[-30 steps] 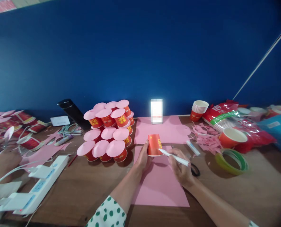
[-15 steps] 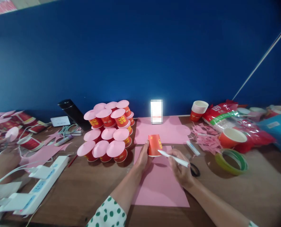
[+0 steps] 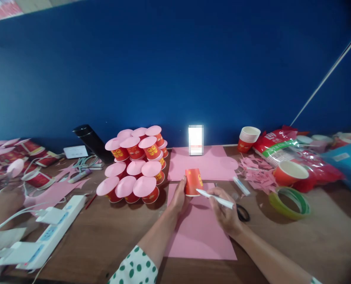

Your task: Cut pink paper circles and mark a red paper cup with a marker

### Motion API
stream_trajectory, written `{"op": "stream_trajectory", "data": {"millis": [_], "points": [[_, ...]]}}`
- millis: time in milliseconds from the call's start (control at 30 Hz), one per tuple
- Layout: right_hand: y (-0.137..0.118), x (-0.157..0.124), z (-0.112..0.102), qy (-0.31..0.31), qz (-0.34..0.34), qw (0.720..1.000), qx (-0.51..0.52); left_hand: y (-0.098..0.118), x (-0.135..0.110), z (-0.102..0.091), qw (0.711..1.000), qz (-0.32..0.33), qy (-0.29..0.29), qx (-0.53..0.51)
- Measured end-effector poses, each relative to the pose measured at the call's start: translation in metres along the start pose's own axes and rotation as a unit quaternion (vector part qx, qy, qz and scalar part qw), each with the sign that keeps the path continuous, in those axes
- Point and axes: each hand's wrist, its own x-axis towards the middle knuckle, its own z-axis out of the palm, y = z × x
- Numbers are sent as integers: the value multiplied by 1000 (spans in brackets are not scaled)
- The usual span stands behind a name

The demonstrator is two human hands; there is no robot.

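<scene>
My left hand (image 3: 180, 197) grips a red paper cup (image 3: 193, 180) with yellow lettering by its left side; the cup stands rim down over a sheet of pink paper (image 3: 203, 240). In my right hand (image 3: 224, 207) is a white pen (image 3: 218, 198), its tip at the cup's lower right edge. Whether the tip touches the cup I cannot tell. Just right of that hand lies a pair of scissors with a black handle (image 3: 243, 213), partly hidden by the hand. More pink paper (image 3: 199, 165) lies behind the cup.
Stacked red cups topped with pink discs (image 3: 144, 186) stand left. A power strip (image 3: 55, 232), a black bottle (image 3: 92, 142) and another person's hand (image 3: 6, 203) are further left. Rightward are paper scraps (image 3: 256, 173), a tape roll (image 3: 289, 203), stacked cups (image 3: 249, 138) and a red bag (image 3: 277, 144).
The pen in my right hand has shifted slightly left along the cup's lower edge. My left hand and the cup stay almost where they were.
</scene>
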Motion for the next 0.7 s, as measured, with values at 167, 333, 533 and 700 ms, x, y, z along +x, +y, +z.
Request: {"op": "stream_trajectory", "data": {"millis": [167,333,533,700], "points": [[5,-4,-1,19,36,999,15,1,0,1,1000,-5,13,-16],[7,-6,-1,6,39,999,33,2,-1,3,999,-19,27,-34],[1,-3,0,12,2,1000,27,3,-1,3,999,-11,30,-35],[-3,0,1,17,-13,1000,17,3,-1,4,999,-8,39,-28]]}}
